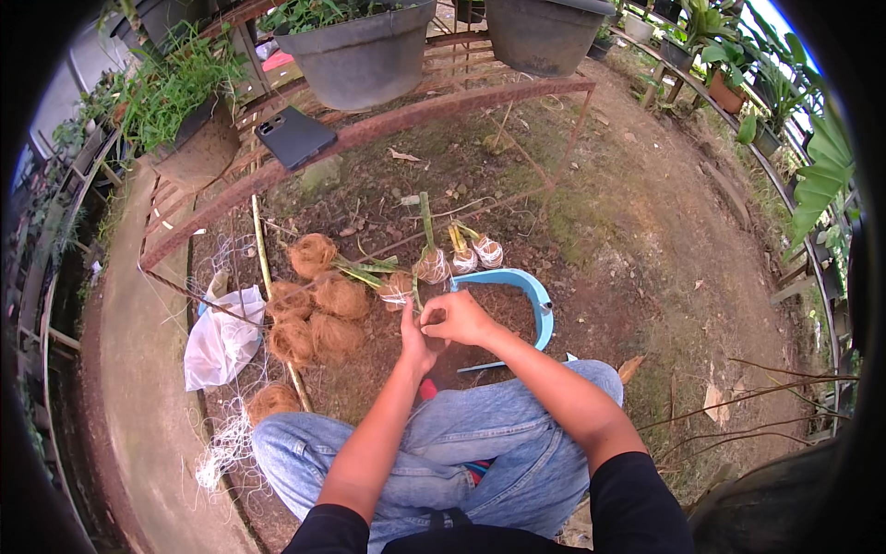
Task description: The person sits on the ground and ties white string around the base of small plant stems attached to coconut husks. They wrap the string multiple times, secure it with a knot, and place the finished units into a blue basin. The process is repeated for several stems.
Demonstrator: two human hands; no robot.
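Observation:
My left hand is in front of my crossed legs, its thumb up against a narrow green leaf cutting that it appears to hold. Bent over beside it, my right hand has thumb and fingertips curled together; whatever lies between them is hidden. Just beyond are plant cuttings with fibre root balls bound in white string, one lying and one upright. Two smaller wrapped cuttings stand to their right. Several brown coconut-fibre balls lie to the left. A light-blue basin holding brown material is partly behind my right arm.
A rusty metal rack carries large grey pots and a dark phone. At left are a white plastic bag, tangled white string and a thin stick. Dry twigs reach in from the right.

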